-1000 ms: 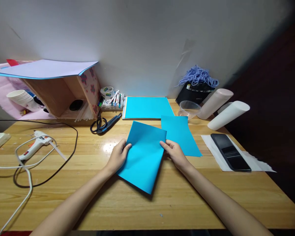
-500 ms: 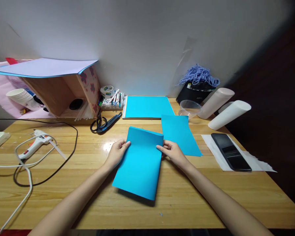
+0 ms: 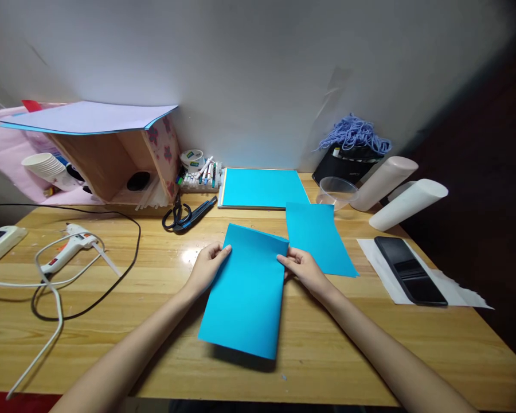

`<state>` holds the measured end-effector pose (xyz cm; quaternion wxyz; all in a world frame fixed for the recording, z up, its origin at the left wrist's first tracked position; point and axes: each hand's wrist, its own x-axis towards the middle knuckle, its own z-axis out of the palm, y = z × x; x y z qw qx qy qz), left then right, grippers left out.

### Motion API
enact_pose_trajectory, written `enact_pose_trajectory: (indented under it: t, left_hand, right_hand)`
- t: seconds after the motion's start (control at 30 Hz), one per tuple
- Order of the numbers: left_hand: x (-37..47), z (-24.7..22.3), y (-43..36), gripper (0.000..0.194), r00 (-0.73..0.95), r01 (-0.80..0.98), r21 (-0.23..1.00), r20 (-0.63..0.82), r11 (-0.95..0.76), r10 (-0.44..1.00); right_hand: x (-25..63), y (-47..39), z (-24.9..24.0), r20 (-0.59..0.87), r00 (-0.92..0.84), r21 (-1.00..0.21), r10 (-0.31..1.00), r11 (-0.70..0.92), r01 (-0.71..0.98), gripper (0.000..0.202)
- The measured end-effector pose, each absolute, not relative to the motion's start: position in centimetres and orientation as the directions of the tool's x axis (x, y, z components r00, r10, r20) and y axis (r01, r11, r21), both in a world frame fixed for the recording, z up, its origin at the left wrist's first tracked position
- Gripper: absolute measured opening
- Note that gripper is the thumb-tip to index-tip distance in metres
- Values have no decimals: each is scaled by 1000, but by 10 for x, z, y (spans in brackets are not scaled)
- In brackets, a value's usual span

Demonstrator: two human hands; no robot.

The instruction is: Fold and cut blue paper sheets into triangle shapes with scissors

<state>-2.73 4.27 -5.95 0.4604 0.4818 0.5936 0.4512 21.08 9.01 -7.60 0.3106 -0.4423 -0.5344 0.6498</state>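
Note:
A folded sheet of blue paper (image 3: 247, 292) is held up a little over the wooden table, its fold along the right side. My left hand (image 3: 207, 265) pinches its upper left edge, thumb on top and fingers behind. My right hand (image 3: 304, 269) grips the upper right edge the same way, with its fingertips hidden beneath. Behind my right hand lies another piece of blue paper (image 3: 320, 238). Farther back, a stack of coloured paper (image 3: 262, 188) with a blue sheet on top rests against the wall.
Left are a glue gun (image 3: 69, 249) with looping cables, a power strip (image 3: 0, 246) and a wooden box (image 3: 112, 163). Scissors (image 3: 176, 217) and a utility knife (image 3: 198, 214) lie behind. At right are a clear cup (image 3: 336, 194), white rolls (image 3: 408, 203) and a phone (image 3: 410, 269).
The camera view has shifted slightly, so the scene sits a little farther right. Both hands keep their hold on the folded blue paper, which looks nearly the same.

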Motion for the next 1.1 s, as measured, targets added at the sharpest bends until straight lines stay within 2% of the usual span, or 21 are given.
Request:
enact_pose_trajectory:
  t: [0.2,0.53,1.1]
  left_hand:
    - [-28,-60,44,44,-120,26,981,-186,190,975]
    - [-29,-68,43,39,-113,89,983,-150,160,982]
    - [-28,-71,45,37,-133,141,983,-102,121,986]
  right_hand:
    - [207,84,-68,-258,-470,-966,844,-216,142,36]
    - [204,86,-75,-137,-388,-991,911,-129,47,34]
    - [202,85,-72,-157,-400,-987,903,-155,38,35]
